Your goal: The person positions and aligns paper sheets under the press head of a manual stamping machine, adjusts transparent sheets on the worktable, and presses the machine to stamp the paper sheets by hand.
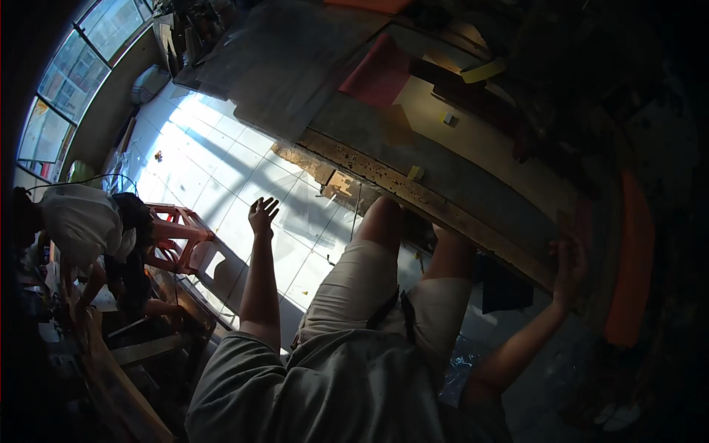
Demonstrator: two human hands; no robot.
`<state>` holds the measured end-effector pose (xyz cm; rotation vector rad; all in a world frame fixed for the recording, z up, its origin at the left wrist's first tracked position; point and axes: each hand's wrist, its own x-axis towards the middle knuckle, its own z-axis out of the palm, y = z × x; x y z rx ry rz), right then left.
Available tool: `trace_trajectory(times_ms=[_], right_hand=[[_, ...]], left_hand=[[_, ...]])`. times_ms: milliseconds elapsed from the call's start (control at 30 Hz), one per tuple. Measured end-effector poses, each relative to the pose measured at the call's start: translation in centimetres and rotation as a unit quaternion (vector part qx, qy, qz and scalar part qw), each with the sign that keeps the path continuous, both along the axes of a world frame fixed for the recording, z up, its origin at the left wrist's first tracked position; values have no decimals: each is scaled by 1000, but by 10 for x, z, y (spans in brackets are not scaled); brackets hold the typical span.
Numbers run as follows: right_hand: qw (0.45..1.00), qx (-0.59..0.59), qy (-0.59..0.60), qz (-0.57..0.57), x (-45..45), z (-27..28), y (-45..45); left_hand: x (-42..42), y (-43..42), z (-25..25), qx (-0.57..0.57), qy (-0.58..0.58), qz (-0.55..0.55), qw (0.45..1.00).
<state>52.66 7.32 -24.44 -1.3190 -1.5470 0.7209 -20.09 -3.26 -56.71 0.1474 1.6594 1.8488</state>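
Observation:
My left hand (263,216) is raised over the tiled floor with its fingers spread, and nothing is in it. On the other side, my right hand (569,267) is in shadow at the front edge of the workbench (450,218). Its fingers look loosely bent and apart, with no held thing visible; whether it touches the bench I cannot tell. A dim reddish piece (582,218) lies just beyond that hand. Farther back on the bench are a red sheet (378,72), a yellow strip (484,71) and a small yellow block (416,173).
My knees are at the bench's worn front edge. At left a person (88,229) bends over beside a reddish plastic stool (181,238). A long orange sheet (631,258) is at far right. Sunlight falls on the floor tiles (221,159) below the windows (74,77).

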Motion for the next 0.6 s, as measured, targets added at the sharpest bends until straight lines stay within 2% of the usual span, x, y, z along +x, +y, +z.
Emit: trace_trajectory(times_ms=[33,133,267,367,433,467,500,533,567,600], right_hand=[[1000,-2,4,-6,1,-2,1],[1000,-8,11,-22,2,-5,1],[1000,-5,10,-25,4,-5,2],[1000,0,-3,-26,1,-3,2],[999,-2,-7,-32,0,-1,2],[999,-5,-5,-36,0,-1,2],[999,-9,-2,-39,1,-2,1],[999,-9,-5,-39,1,-2,1],[999,-8,-7,-40,2,-3,1],[999,-7,-10,-40,2,-4,1]], left_hand=[[2,2,-4,-22,-4,-1,1000],[3,5,-10,16,-47,4,999],[-3,1,-20,59,-112,73,989],[-20,-28,-67,31,-135,141,980],[-25,-54,-103,-50,-152,229,960],[-56,-90,-183,53,-220,187,956],[-45,-112,-171,140,-293,140,935],[-46,-121,-185,-103,-181,195,958],[-36,-128,-186,-199,-146,187,951],[-22,-132,-174,-245,-124,175,945]])
